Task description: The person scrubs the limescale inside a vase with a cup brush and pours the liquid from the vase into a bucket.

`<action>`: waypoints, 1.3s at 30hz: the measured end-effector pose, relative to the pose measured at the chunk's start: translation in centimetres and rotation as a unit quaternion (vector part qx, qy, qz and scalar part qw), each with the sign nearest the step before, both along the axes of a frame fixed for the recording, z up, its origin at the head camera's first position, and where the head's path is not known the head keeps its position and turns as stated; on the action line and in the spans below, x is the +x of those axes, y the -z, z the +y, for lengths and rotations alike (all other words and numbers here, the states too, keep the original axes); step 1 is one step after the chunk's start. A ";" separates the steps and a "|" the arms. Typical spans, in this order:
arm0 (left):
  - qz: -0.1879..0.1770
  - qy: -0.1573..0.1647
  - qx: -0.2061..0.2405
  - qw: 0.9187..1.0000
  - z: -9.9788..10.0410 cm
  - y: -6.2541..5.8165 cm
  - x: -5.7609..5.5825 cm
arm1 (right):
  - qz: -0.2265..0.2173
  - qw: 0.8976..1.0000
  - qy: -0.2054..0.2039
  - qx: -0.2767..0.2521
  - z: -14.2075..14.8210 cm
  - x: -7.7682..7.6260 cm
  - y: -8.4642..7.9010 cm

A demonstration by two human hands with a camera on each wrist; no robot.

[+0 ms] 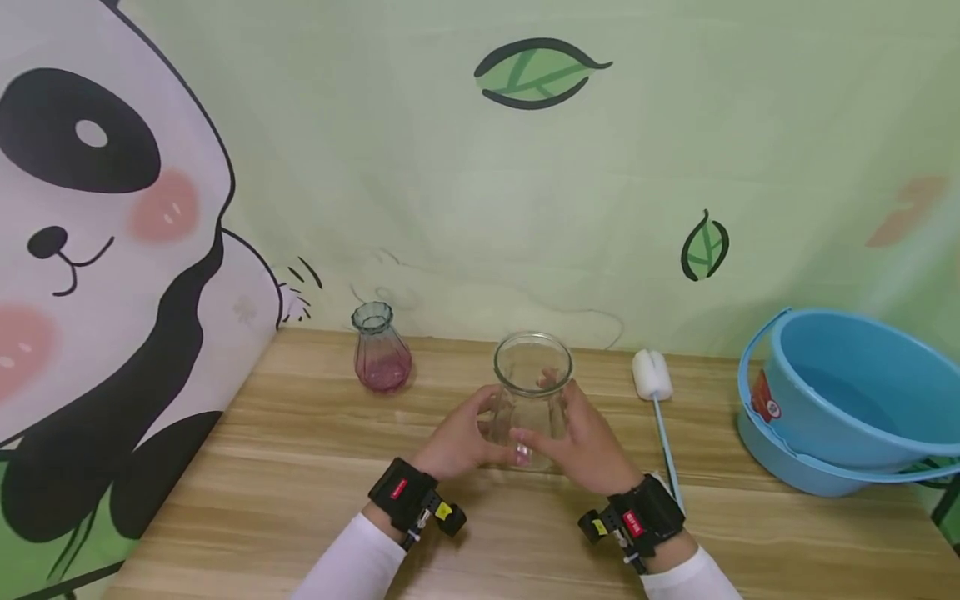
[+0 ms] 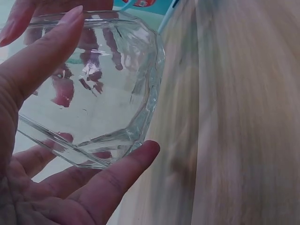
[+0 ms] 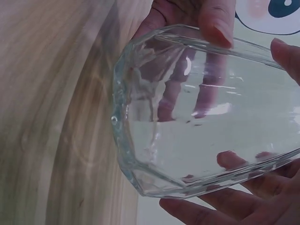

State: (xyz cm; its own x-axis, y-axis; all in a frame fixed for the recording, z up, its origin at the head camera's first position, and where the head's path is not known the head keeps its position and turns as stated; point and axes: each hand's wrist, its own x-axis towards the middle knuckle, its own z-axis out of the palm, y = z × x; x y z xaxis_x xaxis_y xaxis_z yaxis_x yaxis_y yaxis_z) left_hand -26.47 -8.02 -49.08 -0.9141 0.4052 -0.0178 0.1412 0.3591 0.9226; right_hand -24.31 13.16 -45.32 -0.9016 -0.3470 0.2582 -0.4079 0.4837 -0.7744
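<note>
A clear faceted glass vase (image 1: 531, 410) stands upright between my two hands in the head view, its round rim at the top. My left hand (image 1: 459, 435) holds it from the left side, the thumb across the near face. From the right, my right hand (image 1: 600, 446) grips the opposite side, its thumb also over the front. In the left wrist view the fingers (image 2: 117, 180) of the left hand lie along the glass near its thick base. Through the vase (image 3: 220, 122) in the right wrist view, fingers on the far side show. The vase's base is close over the wooden table.
A small fluted vase (image 1: 384, 354), pink at the bottom, stands at the back left. To the right lies a white sponge brush (image 1: 652, 375) with a blue handle. A light-blue bucket (image 1: 832, 400) stands at the far right. A panda-print backdrop (image 1: 420, 150) rises behind the table (image 1: 285, 500).
</note>
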 end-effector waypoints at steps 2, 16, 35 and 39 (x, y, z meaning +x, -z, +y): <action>0.001 -0.002 -0.002 1.000 0.0 0.2 -0.1 | 0.000 1.000 -0.005 -0.005 0.0 0.0 0.1; -0.005 0.014 0.011 1.000 -0.9 0.0 0.4 | -0.021 1.000 -0.010 -0.020 -0.9 0.1 0.5; 0.011 -0.085 -0.005 0.996 -6.2 -0.5 3.2 | -0.071 0.996 -0.038 -0.047 -7.0 -0.4 1.2; 0.005 -0.116 0.001 0.993 -7.1 -2.1 4.3 | -0.100 0.993 -0.021 -0.064 -8.7 -0.5 1.5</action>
State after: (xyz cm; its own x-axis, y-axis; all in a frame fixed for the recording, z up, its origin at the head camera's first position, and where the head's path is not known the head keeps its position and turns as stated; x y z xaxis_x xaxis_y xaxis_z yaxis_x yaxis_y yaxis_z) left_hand -22.20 -15.11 -46.95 -0.9829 0.1840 -0.0073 0.0645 0.3812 0.9222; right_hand -24.78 4.46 -46.82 -0.9251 -0.3608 0.1189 -0.2567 0.3630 -0.8958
